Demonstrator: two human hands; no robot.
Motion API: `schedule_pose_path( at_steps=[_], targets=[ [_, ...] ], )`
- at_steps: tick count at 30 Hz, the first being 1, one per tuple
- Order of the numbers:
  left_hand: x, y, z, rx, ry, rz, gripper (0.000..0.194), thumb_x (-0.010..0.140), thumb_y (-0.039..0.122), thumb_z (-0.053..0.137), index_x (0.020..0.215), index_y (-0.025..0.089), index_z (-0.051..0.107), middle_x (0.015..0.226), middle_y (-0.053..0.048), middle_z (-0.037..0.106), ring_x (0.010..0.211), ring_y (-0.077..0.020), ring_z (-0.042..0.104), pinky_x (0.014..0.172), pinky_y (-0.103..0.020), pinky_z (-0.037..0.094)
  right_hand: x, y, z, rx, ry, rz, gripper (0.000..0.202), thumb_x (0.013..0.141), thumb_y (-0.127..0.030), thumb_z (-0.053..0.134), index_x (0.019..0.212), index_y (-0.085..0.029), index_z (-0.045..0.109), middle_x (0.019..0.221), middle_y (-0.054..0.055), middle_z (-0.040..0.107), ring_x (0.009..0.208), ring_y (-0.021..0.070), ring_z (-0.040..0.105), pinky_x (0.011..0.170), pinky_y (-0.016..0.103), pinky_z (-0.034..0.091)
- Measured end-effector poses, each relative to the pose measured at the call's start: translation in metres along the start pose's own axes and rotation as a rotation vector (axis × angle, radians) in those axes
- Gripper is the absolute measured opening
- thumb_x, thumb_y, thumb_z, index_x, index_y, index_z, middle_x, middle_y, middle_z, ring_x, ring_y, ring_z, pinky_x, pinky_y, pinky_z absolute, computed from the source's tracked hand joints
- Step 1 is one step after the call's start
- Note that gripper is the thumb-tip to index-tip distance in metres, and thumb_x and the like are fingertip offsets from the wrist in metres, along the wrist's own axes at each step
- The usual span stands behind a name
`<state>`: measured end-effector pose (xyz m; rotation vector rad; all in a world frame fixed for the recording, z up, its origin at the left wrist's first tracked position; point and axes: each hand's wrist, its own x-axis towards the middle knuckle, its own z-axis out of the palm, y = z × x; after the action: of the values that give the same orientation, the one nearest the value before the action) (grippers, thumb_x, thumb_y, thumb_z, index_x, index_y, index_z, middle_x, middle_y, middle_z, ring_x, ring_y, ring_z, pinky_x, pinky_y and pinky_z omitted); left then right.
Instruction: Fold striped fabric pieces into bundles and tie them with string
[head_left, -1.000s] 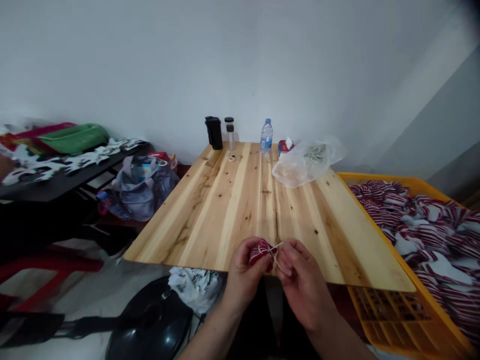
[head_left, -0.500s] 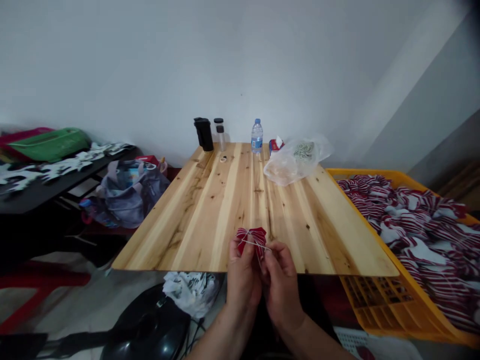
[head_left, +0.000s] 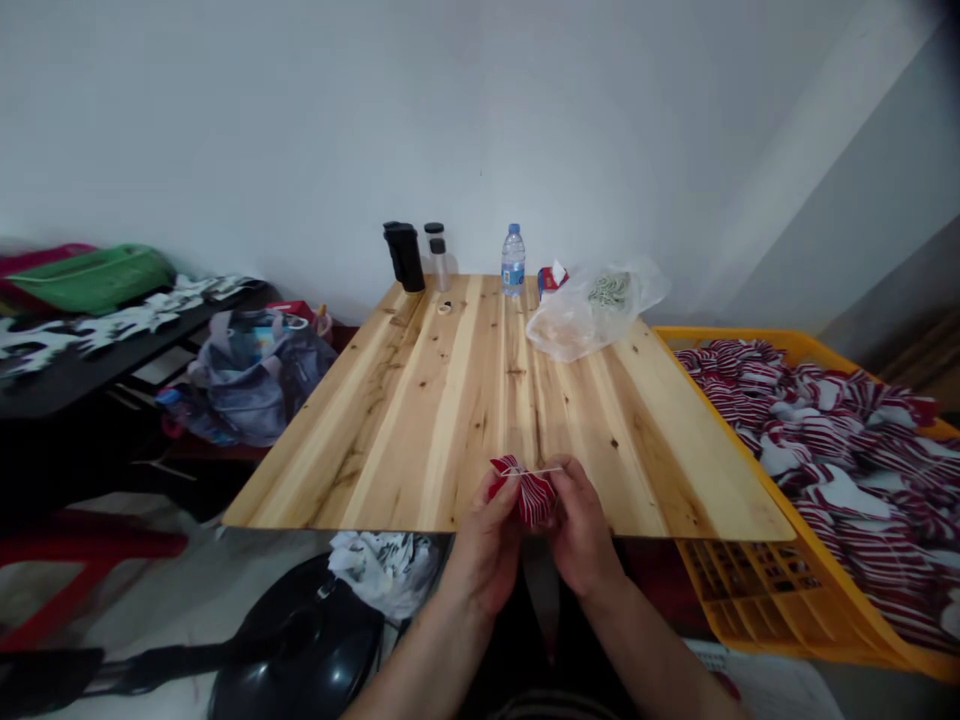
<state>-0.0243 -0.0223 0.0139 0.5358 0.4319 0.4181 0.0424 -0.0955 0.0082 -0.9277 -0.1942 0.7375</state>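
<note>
Over the near edge of the wooden table point(head_left: 465, 400), a small red-and-white striped cloth piece point(head_left: 535, 498) is gathered in the middle by a white string point(head_left: 534, 471). My left hand point(head_left: 487, 540) pinches the cloth's left side between thumb and fingers. At the right side, my right hand point(head_left: 581, 525) is closed on the string, which runs taut from the gathered part to its fingertips. Its lower fingers are beside the cloth, and whether they touch it is hard to tell.
A yellow crate point(head_left: 806, 610) of striped cloth pieces stands right. At the table's back are a black flask point(head_left: 405, 258), clear container point(head_left: 440, 268), water bottle point(head_left: 513, 262) and plastic bag point(head_left: 570, 325). Left are a grey bag point(head_left: 251, 385) and black stool point(head_left: 300, 640).
My hands have moved slightly apart, the right one outward with the string pulled out sideways. The cloth has shifted right and turned. The camera view has tilted slightly.
</note>
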Motion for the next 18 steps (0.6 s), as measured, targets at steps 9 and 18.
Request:
schedule_pose_path(
  at_steps=[9, 18],
  targets=[
    [-0.005, 0.028, 0.005, -0.054, 0.083, -0.011, 0.032, 0.072, 0.031, 0.082, 0.096, 0.016, 0.066, 0.082, 0.001, 0.068, 0.071, -0.0106, 0.064, 0.069, -0.022, 0.052, 0.009, -0.009, -0.025, -0.059, 0.018, 0.034, 0.03, 0.083, -0.04, 0.069, 0.075, -0.021, 0.048, 0.063, -0.009, 0.041, 0.045, 0.0032, 0.029, 0.042, 0.016, 0.022],
    [0.005, 0.012, 0.011, 0.186, 0.035, 0.197, 0.032, 0.085, 0.04, 0.068, 0.11, 0.022, 0.059, 0.09, 0.0, 0.064, 0.075, -0.0102, 0.06, 0.065, -0.02, 0.046, -0.015, -0.02, -0.02, -0.917, -0.18, -0.64, 0.06, 0.082, -0.034, 0.07, 0.136, -0.028, 0.043, 0.129, 0.01, 0.048, 0.105, 0.0225, 0.054, 0.082, 0.036, 0.05]
  ],
)
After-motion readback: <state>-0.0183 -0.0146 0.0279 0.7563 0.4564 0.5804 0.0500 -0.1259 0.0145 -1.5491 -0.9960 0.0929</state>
